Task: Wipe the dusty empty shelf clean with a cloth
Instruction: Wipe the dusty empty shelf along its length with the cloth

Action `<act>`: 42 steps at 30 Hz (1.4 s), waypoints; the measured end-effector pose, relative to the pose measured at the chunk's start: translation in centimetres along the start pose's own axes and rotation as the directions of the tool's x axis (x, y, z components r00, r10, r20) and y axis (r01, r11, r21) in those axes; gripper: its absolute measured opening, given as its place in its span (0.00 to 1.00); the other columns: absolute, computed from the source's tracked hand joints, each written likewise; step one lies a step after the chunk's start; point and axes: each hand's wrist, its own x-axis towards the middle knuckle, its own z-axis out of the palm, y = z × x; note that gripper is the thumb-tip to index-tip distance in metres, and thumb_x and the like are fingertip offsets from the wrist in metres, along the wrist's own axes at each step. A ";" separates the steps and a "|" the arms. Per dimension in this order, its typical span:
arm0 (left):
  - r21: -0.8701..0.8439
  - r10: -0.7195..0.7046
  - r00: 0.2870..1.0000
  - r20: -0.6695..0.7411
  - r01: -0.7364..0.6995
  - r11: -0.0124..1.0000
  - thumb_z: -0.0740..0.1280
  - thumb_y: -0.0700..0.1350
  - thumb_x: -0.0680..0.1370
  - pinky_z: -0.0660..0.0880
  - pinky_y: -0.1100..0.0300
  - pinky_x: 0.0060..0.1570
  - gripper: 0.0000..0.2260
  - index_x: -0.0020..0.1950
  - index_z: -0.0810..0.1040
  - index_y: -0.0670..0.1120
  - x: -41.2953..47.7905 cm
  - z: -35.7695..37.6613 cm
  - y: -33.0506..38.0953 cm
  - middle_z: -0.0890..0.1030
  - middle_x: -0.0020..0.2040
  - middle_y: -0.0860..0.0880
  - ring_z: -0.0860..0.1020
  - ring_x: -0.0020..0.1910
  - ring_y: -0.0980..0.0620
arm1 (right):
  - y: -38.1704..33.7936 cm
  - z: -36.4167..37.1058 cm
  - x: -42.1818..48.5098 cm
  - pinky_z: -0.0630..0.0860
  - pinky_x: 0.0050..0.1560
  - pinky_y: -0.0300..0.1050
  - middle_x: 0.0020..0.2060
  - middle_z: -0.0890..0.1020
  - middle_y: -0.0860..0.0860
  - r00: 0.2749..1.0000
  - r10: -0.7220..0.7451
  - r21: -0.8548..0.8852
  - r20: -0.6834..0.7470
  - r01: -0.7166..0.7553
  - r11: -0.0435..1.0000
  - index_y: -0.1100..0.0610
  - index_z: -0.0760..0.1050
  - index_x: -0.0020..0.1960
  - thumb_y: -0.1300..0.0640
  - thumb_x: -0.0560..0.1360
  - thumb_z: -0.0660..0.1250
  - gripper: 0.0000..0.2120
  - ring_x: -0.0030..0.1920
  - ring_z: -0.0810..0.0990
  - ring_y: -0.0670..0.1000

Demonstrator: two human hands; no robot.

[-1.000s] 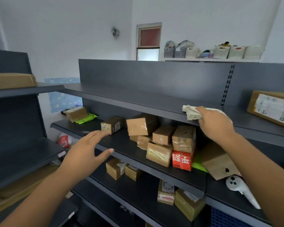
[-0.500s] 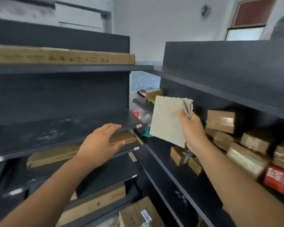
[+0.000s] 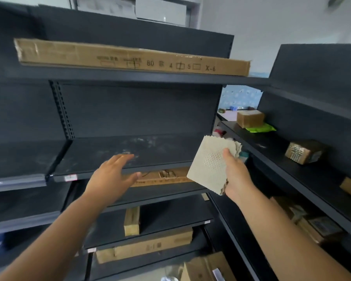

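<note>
— Right, where is the dusty dark grey metal shelf?

— Straight ahead, middle level of the left rack, bare of goods, pale dust smears across its top.

— And the pale beige perforated square cloth?

— Held up in the right hand, just off the shelf's right front corner, not touching the shelf. Folded in layers, frayed edges showing at the top right.

— Grip on it?

— Clamped: thumb pressed on the cloth's front face, the other digits hidden behind it.

— Left hand?

— Empty, palm down, spread flat, hovering over the shelf's front edge. Fingertips above the dusty surface; hard to tell whether touching or just clear of it.

— Anything overhead?

— Long flat brown cardboard box with black printed marks, lying along the shelf one level up.

— Underneath?

— Torn brown cardboard carton on the level just below, partly hidden by the left hand and the cloth. Lower still, a small upright tan box, then another long brown box beneath that.

— Off to the right?

— Second dark rack at an angle, carrying a brown taped parcel beside a flat bright green packet, and nearer, a small labelled brown box.
</note>
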 end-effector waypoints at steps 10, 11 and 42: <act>0.010 -0.187 0.975 0.123 0.187 0.982 0.65 0.62 0.74 0.74 0.50 0.54 0.26 0.70 0.66 0.57 4.2 2.4 -12.4 0.70 0.69 0.51 0.73 0.62 0.46 | 3.1 2.9 7.4 0.78 0.55 0.61 0.58 0.81 0.53 0.991 0.052 -0.022 -0.122 -0.055 0.998 0.50 0.71 0.65 0.40 0.75 0.62 0.23 0.51 0.82 0.58; 0.014 -0.204 0.970 0.131 0.204 0.979 0.66 0.61 0.74 0.74 0.50 0.54 0.26 0.69 0.66 0.57 4.9 2.7 -13.3 0.70 0.69 0.50 0.74 0.61 0.46 | 3.2 2.9 8.4 0.77 0.55 0.64 0.58 0.81 0.53 0.989 0.053 -0.014 -0.137 -0.056 0.998 0.50 0.71 0.65 0.40 0.75 0.62 0.23 0.52 0.82 0.58; 0.444 -0.435 0.894 0.106 0.349 0.825 0.67 0.56 0.73 0.69 0.49 0.62 0.25 0.70 0.69 0.55 10.8 9.6 -25.1 0.73 0.67 0.52 0.72 0.64 0.47 | 20.9 25.5 26.0 0.54 0.73 0.53 0.75 0.63 0.52 0.789 -0.171 -0.803 0.590 0.595 -0.027 0.51 0.67 0.70 0.47 0.77 0.55 0.22 0.75 0.57 0.55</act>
